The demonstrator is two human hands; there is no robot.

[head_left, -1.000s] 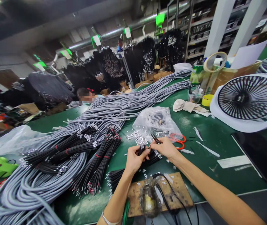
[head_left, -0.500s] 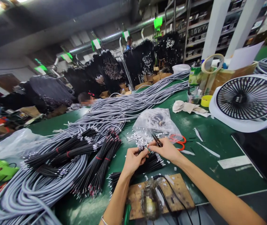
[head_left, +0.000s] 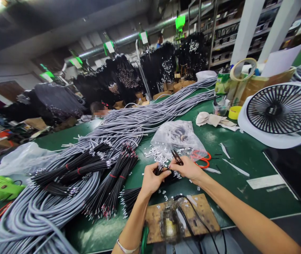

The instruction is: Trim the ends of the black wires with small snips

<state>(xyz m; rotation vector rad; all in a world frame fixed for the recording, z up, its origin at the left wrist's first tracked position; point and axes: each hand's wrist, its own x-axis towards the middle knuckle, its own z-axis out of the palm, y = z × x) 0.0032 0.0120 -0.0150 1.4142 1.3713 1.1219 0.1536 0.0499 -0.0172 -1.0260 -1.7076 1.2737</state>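
Note:
My left hand (head_left: 152, 179) is closed around a few short black wires with silvery ends, its thumb pointing right. My right hand (head_left: 188, 169) meets it, fingers pinched near the wire ends; a pair of dark thread snips (head_left: 177, 157) sticks up out of its grip. What sits between the fingertips is too small to make out. More black wires (head_left: 131, 198) lie on the green table below my left hand. Just beyond both hands is a scatter of small silvery terminals (head_left: 155, 154), beside a clear plastic bag (head_left: 178, 135) with dark pieces inside.
Orange-handled scissors (head_left: 203, 159) lie right of the bag. Tied black wire bundles (head_left: 118, 181) and grey cables (head_left: 41, 211) fill the left. A wooden board (head_left: 208, 218) with a taped lump is in front. A white fan (head_left: 280, 113) and dark tablet-like slab (head_left: 295, 176) stand right.
The view has shifted slightly. My right fingertips have drawn a little away from my left thumb, which now stretches further right. The snips stay in my right hand.

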